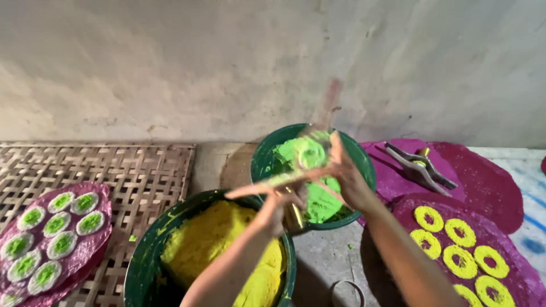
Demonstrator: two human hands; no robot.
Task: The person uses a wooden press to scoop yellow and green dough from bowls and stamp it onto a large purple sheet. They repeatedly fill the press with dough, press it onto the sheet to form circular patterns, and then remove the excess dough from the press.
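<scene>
The hands work in a tight spot, hemmed by the grey wall [170, 62] behind, a woven bamboo mat [142, 176] to the left and purple round trays [506, 182] to the right, with only a small patch of bare floor [327, 261] between the two green basins. The near basin [142, 250] holds yellow dough [216, 239] and the far basin [261, 159] green dough [321, 202]. Above them the right hand [347, 176] and left hand [273, 207], fingers spread flat and motion-blurred, press a pale green, ring-marked dough disc [310, 153] against a brass press [293, 216].
</scene>
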